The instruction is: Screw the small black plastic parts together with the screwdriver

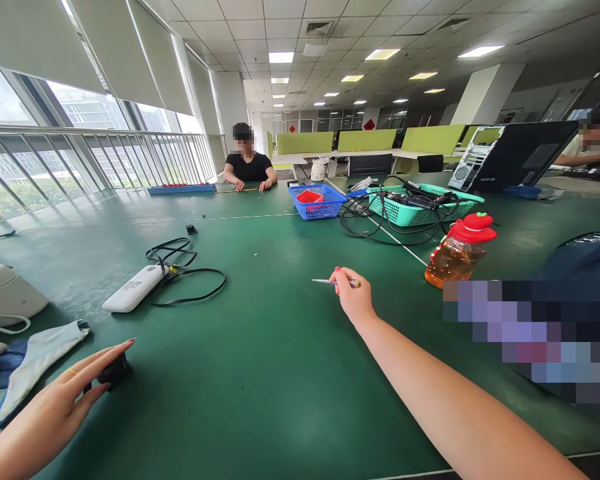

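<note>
The right hand [353, 297] pinches a thin silver pen [335, 283]; it lies flat, tip pointing left. The left hand [65, 400] holds a small black thing [114, 371].

Thin metal tool [336, 283] level; small black object [114, 371], perhaps

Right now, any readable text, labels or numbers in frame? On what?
None legible.
White power bank: faint grey print on top, too blurred to read.
Red sign on far wall: too small.
Bottle: no label visible.
Blue basket, teal basket: no markings.
</note>
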The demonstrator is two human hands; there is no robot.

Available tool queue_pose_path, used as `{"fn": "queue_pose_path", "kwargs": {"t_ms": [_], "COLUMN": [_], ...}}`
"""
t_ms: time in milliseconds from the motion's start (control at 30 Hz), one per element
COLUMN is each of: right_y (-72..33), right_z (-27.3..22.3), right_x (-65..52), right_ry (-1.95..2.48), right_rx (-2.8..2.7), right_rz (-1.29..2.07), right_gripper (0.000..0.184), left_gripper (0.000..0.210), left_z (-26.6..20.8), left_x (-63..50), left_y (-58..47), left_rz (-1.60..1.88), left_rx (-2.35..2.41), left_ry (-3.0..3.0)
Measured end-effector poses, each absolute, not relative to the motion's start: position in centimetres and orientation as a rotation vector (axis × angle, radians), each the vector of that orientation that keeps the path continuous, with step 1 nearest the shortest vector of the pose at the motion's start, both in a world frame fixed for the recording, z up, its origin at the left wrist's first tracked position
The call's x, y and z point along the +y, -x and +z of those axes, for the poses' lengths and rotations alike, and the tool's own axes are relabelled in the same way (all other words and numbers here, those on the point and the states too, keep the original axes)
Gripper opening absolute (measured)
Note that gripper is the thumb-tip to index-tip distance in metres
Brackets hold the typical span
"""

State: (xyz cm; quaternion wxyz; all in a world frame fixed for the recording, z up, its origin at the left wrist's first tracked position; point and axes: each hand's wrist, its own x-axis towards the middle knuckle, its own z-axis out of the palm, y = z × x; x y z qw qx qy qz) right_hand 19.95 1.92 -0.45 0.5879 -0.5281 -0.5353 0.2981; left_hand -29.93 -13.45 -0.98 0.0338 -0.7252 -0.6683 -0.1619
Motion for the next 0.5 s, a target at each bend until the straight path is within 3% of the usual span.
{"fn": "queue_pose_path", "kwargs": {"t_ms": [100,300,500], "right_y": [-19.9,-19.9,-19.9], "right_z": [-0.3,-0.3,-0.4], "right_x": [1.9,1.9,2.0], "right_ry": [1.225,1.244,1.256], "right_rx": [-1.24,-1.246,-1.249], "right_rz": [0.71,0.708,0.706], "right_gripper": [0.035,0.035,0.034], "left_gripper": [0.051,0.053,0.055], "left_z": [-0.8,-0.2,-1.3], "left_x": [-13.3,-12.7,-12.6], "left_y": [28.9,29.2,30.2], "left_rz": [-0.611,-0.359,-0.321], "left_rx": [-2.126,-2.26,-2.299], "left_ry": [2.189,2.077,2.106]}}
